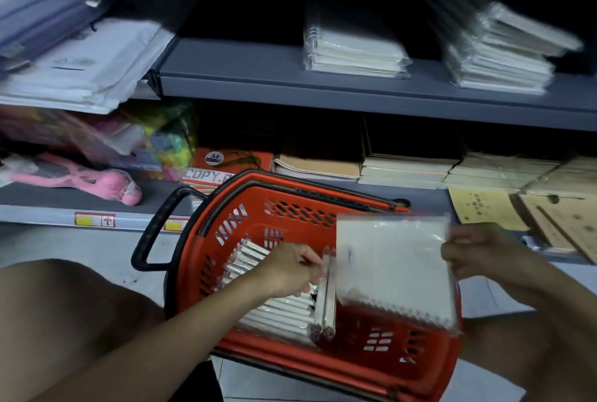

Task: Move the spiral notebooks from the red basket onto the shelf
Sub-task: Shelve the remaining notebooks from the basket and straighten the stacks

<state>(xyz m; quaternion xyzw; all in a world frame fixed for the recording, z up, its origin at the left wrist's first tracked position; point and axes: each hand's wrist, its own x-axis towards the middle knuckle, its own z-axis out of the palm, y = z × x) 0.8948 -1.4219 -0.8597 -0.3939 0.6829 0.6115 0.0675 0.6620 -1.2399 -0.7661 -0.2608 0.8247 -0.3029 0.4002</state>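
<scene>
The red basket (290,217) sits on the floor in front of me, holding a row of wrapped white spiral notebooks (277,311) standing on edge. My right hand (475,253) grips one wrapped spiral notebook (391,269) by its right edge and holds it above the basket's right half, spiral side down. Reaching into the basket, my left hand (290,269) pinches the top of two upright notebooks (324,301). The grey upper shelf (245,68) carries two stacks of similar notebooks: one in the middle (355,52) and a taller one at the right (497,59).
White paper packs (80,68) lie on the upper left shelf. The lower shelf holds a pink toy (97,181), coloured packs (161,139), an orange A4 copy paper ream (226,162) and stacks of brown exercise books (420,165). My knees flank the basket.
</scene>
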